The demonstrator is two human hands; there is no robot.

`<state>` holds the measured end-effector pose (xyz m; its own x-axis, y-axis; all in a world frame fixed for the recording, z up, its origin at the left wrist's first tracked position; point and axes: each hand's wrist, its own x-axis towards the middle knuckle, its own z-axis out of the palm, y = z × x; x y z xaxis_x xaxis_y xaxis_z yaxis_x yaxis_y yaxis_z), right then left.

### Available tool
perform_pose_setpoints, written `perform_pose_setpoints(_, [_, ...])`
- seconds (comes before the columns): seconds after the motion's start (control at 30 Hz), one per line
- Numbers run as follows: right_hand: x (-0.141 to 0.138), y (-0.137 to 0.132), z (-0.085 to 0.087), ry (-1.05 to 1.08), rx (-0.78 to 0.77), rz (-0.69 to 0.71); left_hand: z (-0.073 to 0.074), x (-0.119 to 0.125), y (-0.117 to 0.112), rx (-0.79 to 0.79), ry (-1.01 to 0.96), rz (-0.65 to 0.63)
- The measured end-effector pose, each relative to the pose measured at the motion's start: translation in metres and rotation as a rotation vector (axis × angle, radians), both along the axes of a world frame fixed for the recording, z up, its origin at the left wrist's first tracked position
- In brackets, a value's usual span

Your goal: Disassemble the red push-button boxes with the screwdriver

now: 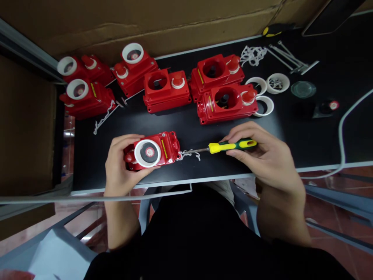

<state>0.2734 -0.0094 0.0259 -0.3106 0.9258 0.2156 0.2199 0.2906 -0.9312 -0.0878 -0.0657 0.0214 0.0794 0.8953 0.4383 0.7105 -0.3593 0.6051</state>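
Observation:
My left hand is wrapped round a red switch box with a white ring and dark round window on its face, held near the front edge of the black table. My right hand grips a screwdriver with a yellow and green handle. Its metal shaft points left at the right end of the box, where a bit of white cord hangs out.
Several more red switch boxes lie across the back of the table, some with white rings fitted. White rings, a tangle of white cord, metal rods and a clear lens lie at the right. Cardboard stands behind.

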Motion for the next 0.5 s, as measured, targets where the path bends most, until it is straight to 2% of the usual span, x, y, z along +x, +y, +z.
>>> perform_pose_setpoints(0.17, [-0.003,-0.004,0.002,0.103,-0.076,-0.085,0.000,0.000,0.001,0.027,0.005,-0.028])
perform_pose_setpoints(0.37, [-0.030,0.011,-0.001,0.615,-0.155,-0.470,-0.004,0.003,0.002,0.093,-0.018,-0.012])
perform_pose_setpoints(0.43, [-0.038,0.013,0.004,0.677,-0.199,-0.465,-0.004,0.006,0.002,0.101,-0.014,-0.009])
perform_pose_setpoints(0.5, [-0.043,0.009,0.013,0.614,-0.285,-0.329,-0.002,0.009,0.002,0.111,-0.020,-0.009])
